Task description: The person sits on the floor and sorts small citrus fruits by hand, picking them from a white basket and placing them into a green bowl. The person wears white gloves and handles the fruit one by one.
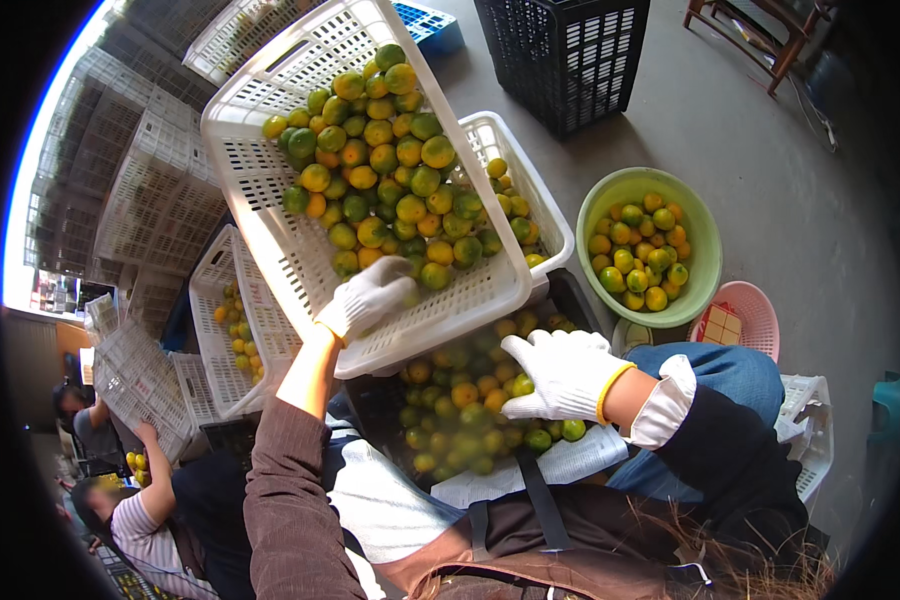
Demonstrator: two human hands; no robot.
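Observation:
Green-and-orange citrus fruits (pixel 384 157) lie in a large white plastic crate (pixel 507 291), which is tilted towards me. My left hand (pixel 375 296), in a white knitted glove with a yellow cuff, is inside its near end beside the fruits; it is blurred, and a fruit shows at its fingertips. My right hand (pixel 566 375), gloved alike, is over a black crate (pixel 570 289) of similar fruits (pixel 469 397) in front of my lap. Its thumb and fingers are apart, with a fruit close to the palm side; whether it grips that fruit is unclear.
A green basin (pixel 711 289) of citrus stands at the right, beside a pink basket (pixel 766 315). Another white crate (pixel 559 217) sits behind the tilted one. A tall black crate (pixel 562 71) stands beyond. White crates (pixel 157 202) are stacked at left, near other people (pixel 150 517).

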